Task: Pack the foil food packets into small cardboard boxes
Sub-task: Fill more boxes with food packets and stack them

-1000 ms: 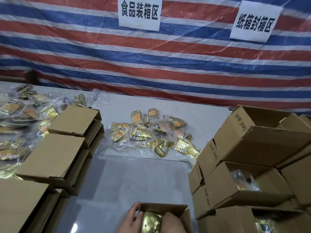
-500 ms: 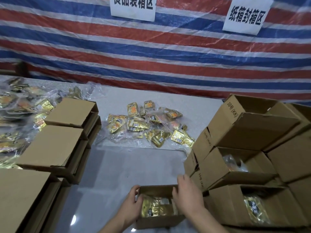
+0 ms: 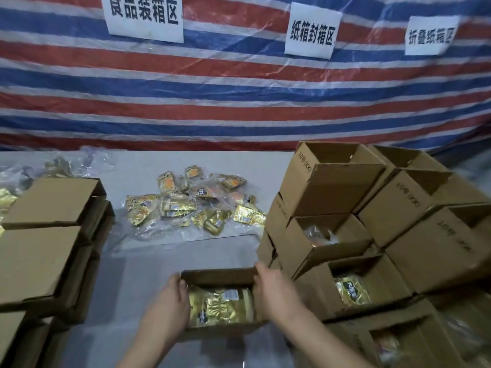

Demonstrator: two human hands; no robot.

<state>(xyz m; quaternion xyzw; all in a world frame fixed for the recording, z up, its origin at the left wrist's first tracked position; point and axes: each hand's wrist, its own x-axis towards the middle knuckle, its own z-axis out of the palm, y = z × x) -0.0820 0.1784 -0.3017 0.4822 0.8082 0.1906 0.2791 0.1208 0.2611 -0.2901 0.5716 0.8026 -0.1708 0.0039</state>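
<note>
At the far left, closed cardboard boxes (image 3: 50, 205) sat stacked on the bench (image 3: 138, 166), at least four tops visible, with bagged packets (image 3: 8, 197) behind them. Just right of that stack the left hand (image 3: 170, 301) clasped the left wall of the small open box (image 3: 220, 277), fingers curled over its edge, so that grip was clamped on the box. Half a second earlier the same box had lain lower and nearer the person; by this moment it had been carried up and forward, which I judge meant it was filled and on its way to the packed pile. Inside it lay gold foil packets (image 3: 220, 306), one clearly on top; any beneath could not be counted. Beyond, mid-bench, a loose heap of packets in clear wrap (image 3: 194, 203) waited, roughly a dozen. The right hand (image 3: 276, 290) gripped the box's right wall likewise, its grip clamped on cardboard. At the right rose the pile of open boxes (image 3: 372, 235), about eight in sight, three plainly showing packets. Three paper signs (image 3: 310, 33) hung on the striped tarp (image 3: 239, 102).
</note>
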